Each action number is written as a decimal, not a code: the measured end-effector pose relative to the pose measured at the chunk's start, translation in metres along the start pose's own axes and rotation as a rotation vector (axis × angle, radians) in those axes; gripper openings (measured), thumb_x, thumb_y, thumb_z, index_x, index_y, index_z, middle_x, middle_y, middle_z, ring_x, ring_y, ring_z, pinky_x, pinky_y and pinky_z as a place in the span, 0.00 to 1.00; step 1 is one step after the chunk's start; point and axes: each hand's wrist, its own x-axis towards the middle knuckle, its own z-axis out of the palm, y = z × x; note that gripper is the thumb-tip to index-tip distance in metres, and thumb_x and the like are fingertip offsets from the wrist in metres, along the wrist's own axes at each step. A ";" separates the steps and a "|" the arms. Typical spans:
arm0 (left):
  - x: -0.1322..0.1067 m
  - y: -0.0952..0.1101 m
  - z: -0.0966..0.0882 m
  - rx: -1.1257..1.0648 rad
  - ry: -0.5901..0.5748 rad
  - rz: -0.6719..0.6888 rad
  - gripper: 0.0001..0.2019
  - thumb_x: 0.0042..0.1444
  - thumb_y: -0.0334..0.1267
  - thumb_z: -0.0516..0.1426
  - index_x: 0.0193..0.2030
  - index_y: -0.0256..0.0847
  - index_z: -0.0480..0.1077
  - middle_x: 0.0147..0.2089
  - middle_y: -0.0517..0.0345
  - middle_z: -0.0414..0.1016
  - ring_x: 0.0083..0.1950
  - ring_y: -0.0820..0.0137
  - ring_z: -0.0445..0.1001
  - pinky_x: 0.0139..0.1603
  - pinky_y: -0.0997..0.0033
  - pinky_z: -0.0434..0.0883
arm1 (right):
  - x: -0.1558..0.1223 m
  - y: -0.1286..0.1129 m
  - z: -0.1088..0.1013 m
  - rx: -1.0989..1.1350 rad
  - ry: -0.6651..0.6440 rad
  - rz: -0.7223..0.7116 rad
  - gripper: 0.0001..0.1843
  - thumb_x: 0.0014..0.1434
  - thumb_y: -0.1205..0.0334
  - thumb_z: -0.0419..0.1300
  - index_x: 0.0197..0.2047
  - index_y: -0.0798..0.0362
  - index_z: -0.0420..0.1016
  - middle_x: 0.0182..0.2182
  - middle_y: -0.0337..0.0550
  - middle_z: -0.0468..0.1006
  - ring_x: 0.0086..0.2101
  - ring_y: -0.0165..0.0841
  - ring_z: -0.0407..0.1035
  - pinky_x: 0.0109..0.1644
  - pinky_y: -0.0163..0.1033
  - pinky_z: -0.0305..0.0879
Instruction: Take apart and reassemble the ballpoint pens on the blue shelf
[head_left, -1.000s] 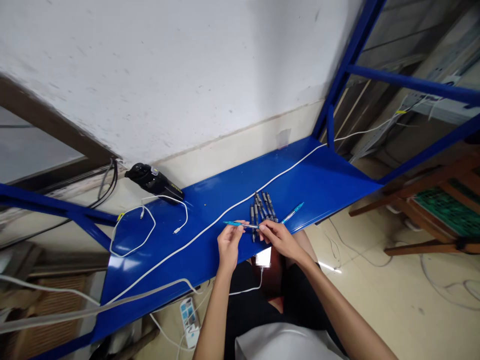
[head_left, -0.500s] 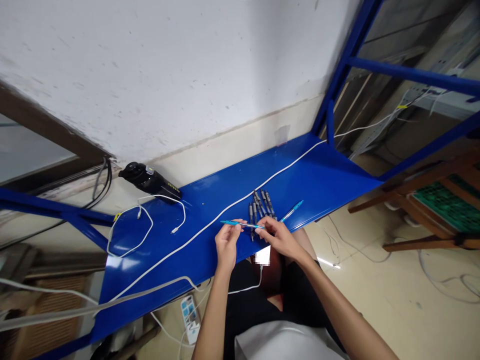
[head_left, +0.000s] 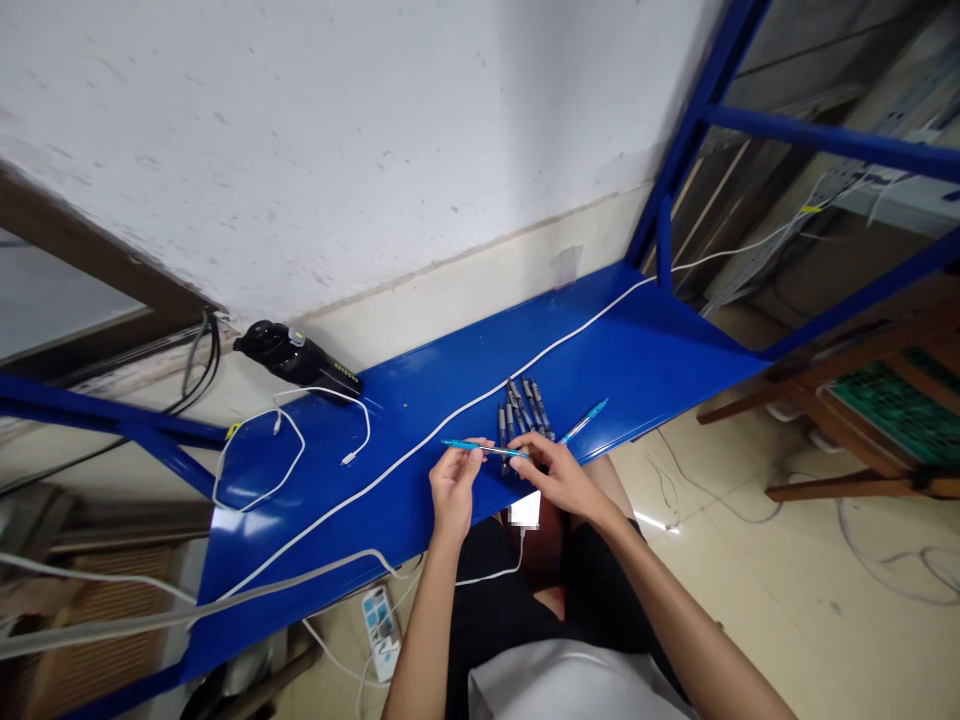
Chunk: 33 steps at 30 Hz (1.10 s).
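A blue pen (head_left: pixel 459 443) is held level between my two hands, just over the front part of the blue shelf (head_left: pixel 420 410). My left hand (head_left: pixel 455 485) pinches it near its left end. The fingers of my right hand (head_left: pixel 551 468) are closed on its right end. Behind the hands lie several dark grey pens (head_left: pixel 529 400), side by side in a loose group, partly hidden by my right hand. Another blue pen (head_left: pixel 585 422) rests on the shelf just right of that group, slanting away from me.
A black bottle (head_left: pixel 300 362) leans at the left back. A long white cable (head_left: pixel 480 402) crosses the shelf, and a white charging cable (head_left: pixel 300 462) lies coiled at left. A phone-like device (head_left: pixel 525 512) sits at my lap. A power strip (head_left: pixel 382 635) is on the floor.
My hands and the blue pen between them stay almost in place. The camera view has shifted very slightly.
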 end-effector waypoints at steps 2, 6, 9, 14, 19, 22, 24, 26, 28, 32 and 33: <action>0.000 0.000 0.000 0.001 0.001 -0.001 0.15 0.64 0.49 0.70 0.48 0.39 0.84 0.49 0.46 0.88 0.51 0.59 0.85 0.54 0.64 0.78 | 0.000 0.000 0.000 0.010 0.004 -0.001 0.19 0.75 0.41 0.61 0.45 0.49 0.77 0.32 0.37 0.77 0.33 0.34 0.70 0.41 0.39 0.64; 0.000 0.000 0.000 -0.003 0.006 -0.002 0.15 0.63 0.49 0.71 0.47 0.39 0.84 0.49 0.46 0.88 0.51 0.58 0.86 0.54 0.64 0.78 | 0.000 -0.002 -0.001 -0.025 -0.055 -0.016 0.27 0.80 0.41 0.52 0.35 0.50 0.74 0.29 0.38 0.74 0.32 0.34 0.68 0.40 0.39 0.62; 0.000 0.000 0.000 -0.002 0.012 -0.012 0.17 0.62 0.50 0.71 0.47 0.39 0.84 0.49 0.45 0.88 0.52 0.57 0.86 0.55 0.62 0.78 | 0.001 -0.002 -0.001 -0.011 -0.017 -0.004 0.21 0.76 0.39 0.59 0.45 0.49 0.77 0.31 0.37 0.76 0.33 0.34 0.68 0.39 0.38 0.62; -0.001 0.000 0.000 0.003 0.004 -0.012 0.16 0.62 0.50 0.71 0.47 0.39 0.84 0.49 0.45 0.88 0.52 0.56 0.86 0.56 0.61 0.78 | 0.001 -0.002 -0.001 -0.025 -0.065 -0.010 0.28 0.79 0.40 0.52 0.33 0.50 0.72 0.28 0.37 0.73 0.31 0.33 0.67 0.39 0.38 0.62; -0.001 0.001 0.000 0.007 -0.008 -0.002 0.16 0.62 0.50 0.71 0.48 0.38 0.84 0.49 0.44 0.88 0.52 0.55 0.86 0.57 0.59 0.79 | -0.001 -0.002 -0.001 -0.012 -0.017 -0.017 0.20 0.74 0.40 0.62 0.44 0.49 0.76 0.32 0.37 0.75 0.33 0.34 0.66 0.39 0.38 0.61; -0.002 0.003 0.000 0.011 -0.007 -0.010 0.17 0.62 0.50 0.71 0.47 0.38 0.85 0.49 0.44 0.88 0.53 0.54 0.86 0.58 0.58 0.79 | -0.001 -0.002 -0.001 -0.024 -0.054 -0.025 0.23 0.76 0.39 0.58 0.39 0.50 0.76 0.32 0.38 0.74 0.33 0.34 0.67 0.40 0.38 0.62; -0.002 0.003 0.000 0.005 -0.007 -0.014 0.16 0.61 0.50 0.71 0.46 0.39 0.85 0.49 0.45 0.88 0.53 0.55 0.86 0.58 0.59 0.79 | -0.001 -0.001 -0.002 -0.028 -0.094 -0.018 0.27 0.78 0.39 0.54 0.34 0.51 0.74 0.30 0.37 0.72 0.32 0.33 0.66 0.39 0.38 0.61; -0.002 0.003 0.000 -0.006 -0.012 -0.014 0.15 0.61 0.49 0.72 0.46 0.39 0.85 0.48 0.45 0.89 0.52 0.56 0.87 0.58 0.60 0.79 | 0.000 0.000 -0.002 -0.014 -0.105 -0.003 0.28 0.78 0.39 0.54 0.34 0.51 0.74 0.28 0.36 0.71 0.31 0.33 0.65 0.37 0.38 0.60; -0.002 0.003 -0.001 -0.023 -0.019 -0.018 0.16 0.60 0.49 0.72 0.47 0.39 0.86 0.48 0.45 0.89 0.52 0.55 0.87 0.58 0.59 0.79 | 0.000 0.002 -0.001 0.021 -0.074 0.009 0.23 0.76 0.39 0.58 0.41 0.50 0.77 0.29 0.36 0.71 0.31 0.32 0.64 0.37 0.38 0.59; -0.002 0.002 -0.002 -0.058 -0.026 -0.016 0.16 0.59 0.49 0.73 0.46 0.40 0.86 0.47 0.45 0.89 0.51 0.55 0.87 0.58 0.59 0.79 | -0.003 0.002 0.002 0.108 0.031 0.003 0.19 0.71 0.42 0.67 0.50 0.49 0.80 0.32 0.36 0.73 0.33 0.33 0.65 0.40 0.38 0.60; -0.002 0.002 -0.002 -0.056 -0.028 -0.011 0.15 0.59 0.49 0.73 0.46 0.40 0.86 0.47 0.45 0.89 0.51 0.55 0.87 0.57 0.59 0.79 | -0.005 0.001 0.004 0.123 0.040 0.010 0.18 0.71 0.42 0.67 0.47 0.50 0.81 0.32 0.37 0.73 0.33 0.33 0.65 0.40 0.38 0.60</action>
